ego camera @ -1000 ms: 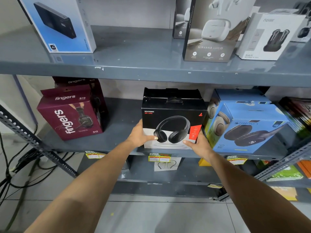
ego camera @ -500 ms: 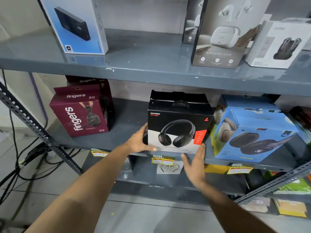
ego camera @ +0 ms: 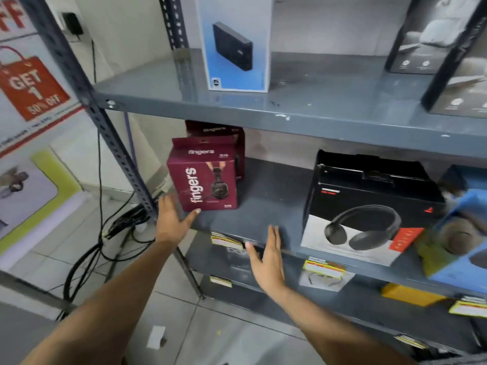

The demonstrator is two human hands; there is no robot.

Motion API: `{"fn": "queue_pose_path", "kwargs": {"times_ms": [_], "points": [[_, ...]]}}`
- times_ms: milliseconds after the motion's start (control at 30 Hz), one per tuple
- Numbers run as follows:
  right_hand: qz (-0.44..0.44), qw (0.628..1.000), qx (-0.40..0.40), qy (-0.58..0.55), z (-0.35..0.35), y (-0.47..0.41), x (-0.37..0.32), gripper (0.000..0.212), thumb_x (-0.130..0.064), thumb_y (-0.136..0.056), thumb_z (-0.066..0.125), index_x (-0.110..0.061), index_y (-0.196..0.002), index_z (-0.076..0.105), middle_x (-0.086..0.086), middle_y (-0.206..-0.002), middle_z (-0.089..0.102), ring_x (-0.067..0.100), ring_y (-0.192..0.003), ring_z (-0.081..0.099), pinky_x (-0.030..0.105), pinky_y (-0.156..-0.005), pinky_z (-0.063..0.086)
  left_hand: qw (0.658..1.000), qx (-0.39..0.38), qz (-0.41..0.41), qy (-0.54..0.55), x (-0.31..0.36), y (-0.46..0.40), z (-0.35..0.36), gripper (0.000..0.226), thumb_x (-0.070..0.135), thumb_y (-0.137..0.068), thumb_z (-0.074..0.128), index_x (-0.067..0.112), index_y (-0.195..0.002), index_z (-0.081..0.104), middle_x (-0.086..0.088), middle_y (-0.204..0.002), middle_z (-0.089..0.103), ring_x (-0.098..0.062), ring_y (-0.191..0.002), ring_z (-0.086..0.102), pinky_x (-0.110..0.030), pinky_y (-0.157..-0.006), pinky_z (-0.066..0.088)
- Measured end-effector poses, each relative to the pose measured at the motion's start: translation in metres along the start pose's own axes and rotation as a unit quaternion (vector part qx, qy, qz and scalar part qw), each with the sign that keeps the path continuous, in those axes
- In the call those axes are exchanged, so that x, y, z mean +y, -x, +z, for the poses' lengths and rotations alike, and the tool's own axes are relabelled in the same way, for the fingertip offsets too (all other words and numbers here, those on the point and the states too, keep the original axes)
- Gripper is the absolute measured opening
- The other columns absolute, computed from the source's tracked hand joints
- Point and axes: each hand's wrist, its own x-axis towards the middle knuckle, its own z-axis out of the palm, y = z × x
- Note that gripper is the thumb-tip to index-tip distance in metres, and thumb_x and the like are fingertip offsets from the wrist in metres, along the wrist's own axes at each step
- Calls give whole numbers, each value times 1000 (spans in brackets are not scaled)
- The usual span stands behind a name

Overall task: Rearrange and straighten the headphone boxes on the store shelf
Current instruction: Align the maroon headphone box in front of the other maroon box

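Behind the maroon box, a second one hides; both hands fingers spread, empty.

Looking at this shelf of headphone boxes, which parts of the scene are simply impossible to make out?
All from the head view:
- Second maroon fingers box: mostly hidden behind the front maroon fingers box.
- Blue headphone box: cut off by the right edge and blurred.
- Price labels on the shelf edge: print too small and blurred to read.
- Earbud boxes on the top shelf: cropped by the top and right edges.
- Left hand: whether its thumb touches the front box is unclear.
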Motion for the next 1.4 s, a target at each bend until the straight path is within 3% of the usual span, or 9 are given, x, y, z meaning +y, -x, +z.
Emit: {"fn": "queue_pose_path", "kwargs": {"times_ms": [200,367,500,600,767,900,1033,1167,1400], "points": [[11,999,-48,16,24,-103,-59,124,-49,-77,81,-6,-161,-1,10,-170,-2,22,-157,5,27,-121,11,993,-116,-26,-7,-24,-63,-16,122,50,-63,89,12,-154,19,-16,-154,26,-36,-145,28,-54,-117,30],[16,995,-94,27,21,-166,-79,141,-44,-65,92,-11,-161,-7,7,-170,5,23,-156,10,39,-123,18,973,-201,-17,111,-35,-104,-14,111,47,-46,99,32,-138,37,3,-135,56,-16,-125,56,-48,-107,46],[23,986,-161,45,24,-199,-76,150,-44,-52,98,-25,-161,-4,1,-168,17,24,-154,21,48,-124,25,953,-266,-15,144,-45,-122,-8,110,32,-48,101,36,-136,36,13,-127,59,-7,-116,58,-38,-104,47],[29,981,-192,23,23,-219,-68,142,-48,-40,100,-35,-154,15,-4,-148,52,19,-137,51,49,-112,45,948,-287,4,136,-46,-129,3,106,31,-50,100,32,-137,40,13,-125,63,1,-112,60,-36,-103,50],[36,966,-255,31,11,-237,-68,119,-23,-57,98,-33,-151,25,-7,-137,59,14,-125,58,35,-103,50,936,-321,21,143,-31,-136,24,92,26,-65,94,24,-141,42,17,-114,65,13,-98,61,-8,-79,52],[44,961,-267,48,3,-249,-71,115,-20,-52,100,-29,-148,36,-9,-131,65,12,-121,62,42,-110,47,925,-344,25,160,-27,-145,29,110,49,-50,96,35,-141,37,13,-125,66,-4,-114,64,-35,-99,54],[41,957,-281,52,4,-256,-74,113,-29,-44,101,-30,-142,46,-7,-131,68,14,-123,63,46,-110,48,925,-339,30,168,-22,-148,31,110,50,-47,95,32,-140,39,13,-124,67,-4,-114,64,-34,-98,53],[45,962,-269,25,8,-254,-74,105,-22,-48,100,-28,-140,50,-5,-127,71,15,-120,65,45,-108,50,925,-338,36,167,-21,-151,32,107,50,-47,96,30,-138,43,10,-124,68,-5,-113,65,-39,-100,54],[66,972,-223,-45,0,-217,-59,96,-6,-68,91,-24,-147,41,-9,-123,68,0,-108,64,15,-80,53,916,-364,18,169,-20,-139,38,110,49,-44,98,30,-138,44,9,-124,69,-7,-114,66,-42,-102,52]]}}
